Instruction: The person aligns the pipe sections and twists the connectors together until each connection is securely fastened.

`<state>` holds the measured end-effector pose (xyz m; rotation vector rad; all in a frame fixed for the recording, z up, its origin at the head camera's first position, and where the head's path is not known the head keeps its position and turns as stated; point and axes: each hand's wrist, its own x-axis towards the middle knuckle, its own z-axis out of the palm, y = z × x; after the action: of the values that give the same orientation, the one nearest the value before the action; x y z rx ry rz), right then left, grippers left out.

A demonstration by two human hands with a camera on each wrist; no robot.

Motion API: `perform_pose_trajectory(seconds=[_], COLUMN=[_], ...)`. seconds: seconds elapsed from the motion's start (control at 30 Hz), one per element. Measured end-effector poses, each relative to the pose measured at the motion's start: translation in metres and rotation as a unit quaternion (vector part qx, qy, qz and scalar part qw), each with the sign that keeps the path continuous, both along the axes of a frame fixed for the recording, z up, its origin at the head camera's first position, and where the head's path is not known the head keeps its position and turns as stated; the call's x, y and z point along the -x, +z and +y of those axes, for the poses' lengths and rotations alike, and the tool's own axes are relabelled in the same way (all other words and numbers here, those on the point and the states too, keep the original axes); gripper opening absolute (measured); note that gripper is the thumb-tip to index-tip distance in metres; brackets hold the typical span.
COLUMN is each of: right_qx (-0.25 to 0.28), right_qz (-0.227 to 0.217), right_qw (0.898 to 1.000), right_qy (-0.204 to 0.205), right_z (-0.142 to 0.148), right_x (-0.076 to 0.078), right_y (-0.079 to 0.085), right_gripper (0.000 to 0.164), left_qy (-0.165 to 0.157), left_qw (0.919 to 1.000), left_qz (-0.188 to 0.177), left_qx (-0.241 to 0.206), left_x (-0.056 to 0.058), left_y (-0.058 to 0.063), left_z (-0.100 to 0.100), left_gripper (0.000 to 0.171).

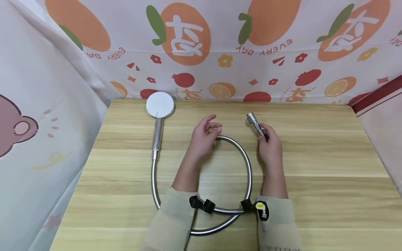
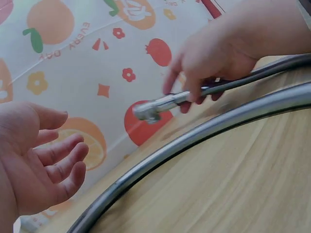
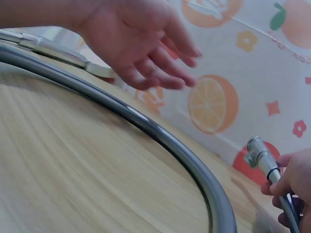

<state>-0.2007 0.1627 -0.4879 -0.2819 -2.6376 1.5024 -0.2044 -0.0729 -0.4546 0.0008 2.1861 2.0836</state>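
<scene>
My right hand (image 1: pixel 270 144) grips the hose just behind a small chrome fitting (image 1: pixel 252 118), whose tip points away from me. In the left wrist view the fitting (image 2: pixel 155 106) shows a short side stub, and dark hose runs back under the wrist. My left hand (image 1: pixel 203 136) is held in the air, palm inward and fingers relaxed, with nothing in it. Close by it, the metal shower hose (image 1: pixel 249 170) arches in a loop on the table. A chrome hand shower (image 1: pixel 158 134) lies to the left, its round spray face (image 1: pixel 160 104) up, attached to the hose.
The wooden table (image 1: pixel 329 153) ends at the back against a fruit-printed curtain (image 1: pixel 220 76). Another pale curtain (image 1: pixel 47 104) hangs on the left. Black wrist mounts (image 1: pixel 202 204) sit on the sleeves, over the lower hose loop.
</scene>
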Motion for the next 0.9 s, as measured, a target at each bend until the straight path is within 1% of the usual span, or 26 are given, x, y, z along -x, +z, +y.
perform_pose_trajectory(seconds=[0.1,0.2,0.3,0.4,0.5,0.6,0.67,0.73,0.8,0.9], right_qx=[-0.002,-0.001,0.006,0.017,0.027,0.045,0.052,0.058,0.053,0.049], right_qz=[-0.016,-0.025,-0.022,-0.006,-0.004,-0.021,-0.026,-0.026,-0.023,-0.031], right_qw=[1.000,1.000,1.000,1.000,0.998,0.995,0.993,0.992,0.993,0.994], right_qy=[0.001,0.000,-0.005,-0.025,-0.060,-0.092,-0.104,-0.107,-0.104,-0.088], right_z=[0.007,0.013,0.021,0.033,0.049,0.066,0.076,0.084,0.089,0.091], right_x=[0.004,0.007,0.009,0.010,0.010,0.009,0.008,0.009,0.008,0.007], right_y=[0.000,-0.001,-0.003,-0.006,-0.008,-0.009,-0.010,-0.012,-0.014,-0.015], right_gripper=[0.046,0.047,0.046,0.041,0.036,0.038,0.041,0.045,0.048,0.053], left_qy=[0.007,0.013,0.023,0.035,0.050,0.066,0.074,0.078,0.083,0.103], left_qw=[0.9999,0.9993,0.9990,0.9989,0.9986,0.9978,0.9971,0.9963,0.9945,0.9880], left_qz=[-0.001,0.011,0.019,0.017,0.011,0.009,0.013,0.017,0.022,0.036], left_qx=[-0.014,-0.033,-0.033,-0.027,-0.016,-0.001,0.013,0.032,0.061,0.110], left_x=[0.001,-0.001,-0.005,-0.007,-0.006,-0.004,-0.002,-0.001,-0.001,0.000], left_y=[0.008,0.018,0.021,0.019,0.016,0.012,0.010,0.007,0.004,-0.002], left_z=[-0.003,-0.008,-0.019,-0.034,-0.048,-0.061,-0.067,-0.073,-0.077,-0.084], left_gripper=[0.043,0.039,0.036,0.035,0.034,0.031,0.029,0.029,0.030,0.034])
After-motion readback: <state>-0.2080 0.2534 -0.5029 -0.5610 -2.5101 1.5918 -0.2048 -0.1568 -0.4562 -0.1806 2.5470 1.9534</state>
